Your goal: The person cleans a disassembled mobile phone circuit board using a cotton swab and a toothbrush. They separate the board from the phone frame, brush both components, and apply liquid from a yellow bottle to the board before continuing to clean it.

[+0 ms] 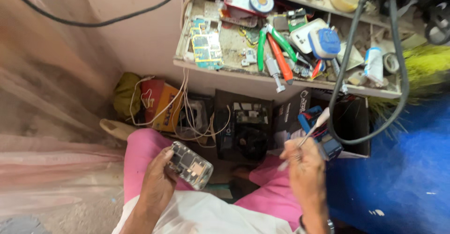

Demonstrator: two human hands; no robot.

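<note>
Cluttered shelf (281,81) above; an opened phone (190,164) in hand, repair seemingly midway.
Left hand (157,185) grips the phone; right hand (307,170) pinches a thin tool (315,126), not touching it.

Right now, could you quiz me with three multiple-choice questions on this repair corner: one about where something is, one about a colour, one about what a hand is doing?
1. Where do the green-handled pliers lie?
A. on the cluttered shelf
B. on the person's lap
C. in the left hand

2. What colour are the trousers over the person's knees?
A. black
B. pink
C. yellow

3. What is the left hand doing?
A. resting empty
B. gripping a cable
C. holding an opened phone

Answers:
1 A, the pliers lie among tools and a green circuit board on the shelf.
2 B, both knees show pink cloth.
3 C, its fingers wrap the phone, whose inner parts are exposed, while the right hand holds a thin white-handled tool.
</note>
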